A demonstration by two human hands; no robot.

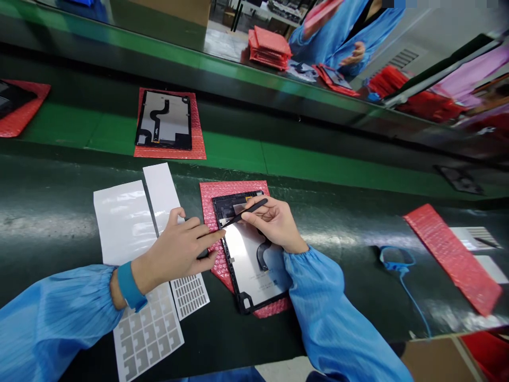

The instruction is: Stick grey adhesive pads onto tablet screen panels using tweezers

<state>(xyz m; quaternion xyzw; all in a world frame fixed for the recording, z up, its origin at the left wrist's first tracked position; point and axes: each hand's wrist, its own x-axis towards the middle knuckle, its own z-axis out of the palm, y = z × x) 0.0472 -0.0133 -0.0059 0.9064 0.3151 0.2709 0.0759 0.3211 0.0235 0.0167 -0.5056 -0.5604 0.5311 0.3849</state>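
A tablet-sized screen panel (254,265) lies back side up on a red bubble-wrap bag (234,187), with a silvery back, a black frame and a dark flex cable (262,254). My right hand (274,220) pinches black tweezers (248,211), whose tip points at the panel's left edge. My left hand (178,246) reaches in from the left. Its index finger is stretched to that edge beside the tweezer tip, while the other fingers are bent and apart. Below my left wrist lies a sheet of grey die-cut stickers (147,334), partly hidden by the forearm.
White sheets (123,217) lie left of the panel, near a sheet of small dark labels (191,294). Another panel (175,119) rests on red wrap on the green strip behind. At right are a blue wrist strap (397,260) and a red bag (453,257). A co-worker (338,42) stands opposite.
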